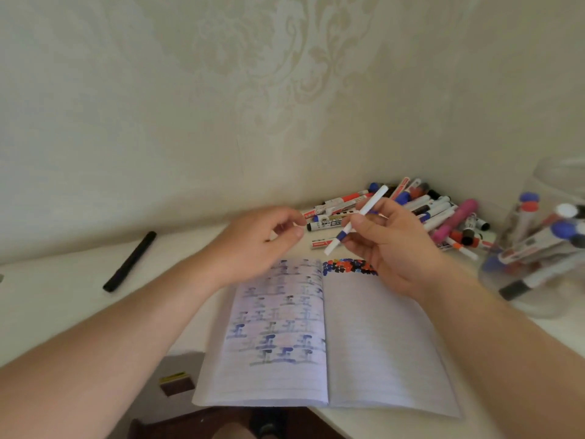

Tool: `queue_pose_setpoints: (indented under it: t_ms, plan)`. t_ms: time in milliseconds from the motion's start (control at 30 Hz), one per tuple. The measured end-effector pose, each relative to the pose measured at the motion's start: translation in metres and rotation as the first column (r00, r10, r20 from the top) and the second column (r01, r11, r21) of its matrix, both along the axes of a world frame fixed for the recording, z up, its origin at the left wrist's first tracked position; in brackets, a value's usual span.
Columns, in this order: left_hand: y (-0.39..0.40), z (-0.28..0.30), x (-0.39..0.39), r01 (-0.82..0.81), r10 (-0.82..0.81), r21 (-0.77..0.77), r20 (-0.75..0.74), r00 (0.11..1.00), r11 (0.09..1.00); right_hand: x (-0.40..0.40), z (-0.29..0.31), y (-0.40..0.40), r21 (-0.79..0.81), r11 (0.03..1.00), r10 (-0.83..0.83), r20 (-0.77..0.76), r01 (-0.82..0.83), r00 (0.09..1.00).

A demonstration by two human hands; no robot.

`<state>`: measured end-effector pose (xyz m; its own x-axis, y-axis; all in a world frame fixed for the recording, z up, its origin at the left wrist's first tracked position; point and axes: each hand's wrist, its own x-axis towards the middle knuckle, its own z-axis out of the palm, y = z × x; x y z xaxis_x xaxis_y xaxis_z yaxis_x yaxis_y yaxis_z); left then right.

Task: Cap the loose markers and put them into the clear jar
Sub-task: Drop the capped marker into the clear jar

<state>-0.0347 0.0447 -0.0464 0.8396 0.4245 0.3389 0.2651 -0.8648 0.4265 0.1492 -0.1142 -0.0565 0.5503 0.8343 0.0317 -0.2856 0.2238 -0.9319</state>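
My right hand [389, 245] pinches a slim white marker with a blue band [357, 221], held slanted above the top of the notebook. My left hand [262, 242] hovers just left of it, fingers loosely curled and thumb near the fingertips; nothing shows between them. A heap of loose markers [421, 213] in red, blue, black and pink lies by the wall behind my right hand. The clear jar [544, 245] stands at the right edge and holds several markers.
An open lined notebook [326, 340] with blue scribbles and coloured dots lies on the white table [57, 299] under my hands. A black marker [129, 261] rests alone at the left. A small dark box [177, 383] lies below the table's front edge. The patterned wall is close behind.
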Motion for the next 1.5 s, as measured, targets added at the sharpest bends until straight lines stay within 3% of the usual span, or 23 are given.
queue_pose_setpoints:
  t_ms: [133,200,367,567,700,800,900,967,1033,1167,1500]
  plan:
    - [-0.023,-0.003,0.043,0.233,-0.233,-0.016,-0.037,0.972,0.972,0.0,-0.001,0.0,-0.003,1.0,0.008,0.125,-0.007,0.992]
    - [-0.022,-0.007,0.055,0.264,-0.264,-0.005,-0.039,0.964,0.965,0.003,-0.003,0.001,-0.027,0.999,-0.027,0.21,0.033,0.977]
    - [-0.004,-0.026,0.069,0.321,-0.321,0.053,-0.018,0.947,0.945,0.008,-0.007,0.003,-0.071,0.997,0.001,0.204,0.013,0.979]
    - [0.006,-0.029,0.066,0.373,-0.374,-0.087,0.012,0.927,0.924,0.008,-0.009,0.005,-0.071,0.997,-0.003,0.19,0.017,0.982]
    - [0.015,-0.02,0.054,0.33,-0.338,-0.341,0.037,0.94,0.88,0.015,0.003,-0.003,-0.056,0.998,-0.026,0.121,0.033,0.992]
    - [0.017,-0.019,0.042,0.31,-0.338,-0.347,-0.02,0.941,0.885,0.018,0.009,-0.01,-0.051,0.998,0.034,0.093,-0.029,0.995]
    - [0.017,-0.016,0.04,0.269,-0.328,-0.321,-0.148,0.933,0.908,0.008,0.006,-0.012,-0.141,0.99,0.041,0.282,-0.001,0.959]
    - [0.014,-0.016,0.043,0.279,-0.349,-0.285,-0.237,0.906,0.917,-0.002,0.004,-0.01,-0.219,0.972,0.048,0.541,0.086,0.84]
    - [0.011,-0.017,0.044,0.29,-0.34,-0.204,-0.292,0.894,0.935,-0.009,0.002,-0.007,-0.253,0.956,0.059,0.662,0.149,0.747]
    - [0.012,-0.018,0.044,0.285,-0.299,-0.091,-0.306,0.904,0.954,-0.015,-0.001,-0.005,-0.322,0.927,0.079,0.67,0.193,0.738]
    - [0.021,-0.016,0.044,0.282,-0.362,-0.259,-0.349,0.865,0.924,-0.022,-0.005,0.0,-0.438,0.858,0.109,0.667,0.269,0.737]
